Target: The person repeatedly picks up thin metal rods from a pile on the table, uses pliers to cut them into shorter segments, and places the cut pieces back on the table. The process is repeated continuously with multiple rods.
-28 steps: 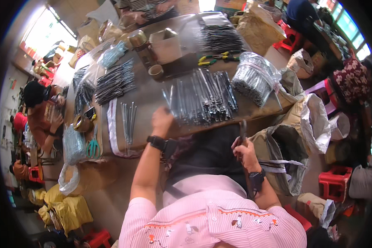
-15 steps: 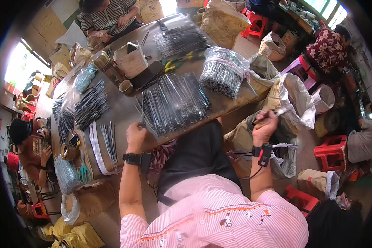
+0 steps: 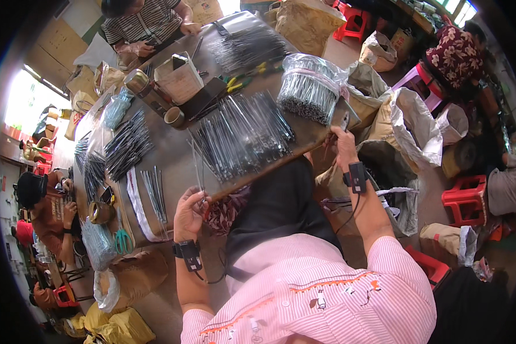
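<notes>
My left hand [image 3: 188, 213] is at the near table edge, its fingers pinched on thin metal rods [image 3: 199, 172] that point up over the tabletop. Beyond it lies a wide spread of similar dark, shiny rods [image 3: 243, 135]. My right hand [image 3: 344, 149] is closed around what looks like a pair of pliers [image 3: 345, 120], silver jaws pointing away from me, at the table's right corner. Just past that hand stands a thick bundle of rods [image 3: 309, 92], wrapped in clear plastic and tied with a pinkish band.
On the table [image 3: 155, 195] are more rod piles [image 3: 126, 143], teal scissors [image 3: 122, 241], a paper-covered box [image 3: 178, 77], a small cup [image 3: 174, 117] and yellow-handled pliers [image 3: 235, 85]. Open sacks [image 3: 410, 126] and red stools [image 3: 465, 198] crowd the right. Other people sit at the far and left sides.
My right hand has swung left and forward to the table corner with the tool. My left hand has drawn back slightly and now holds thin rods.
</notes>
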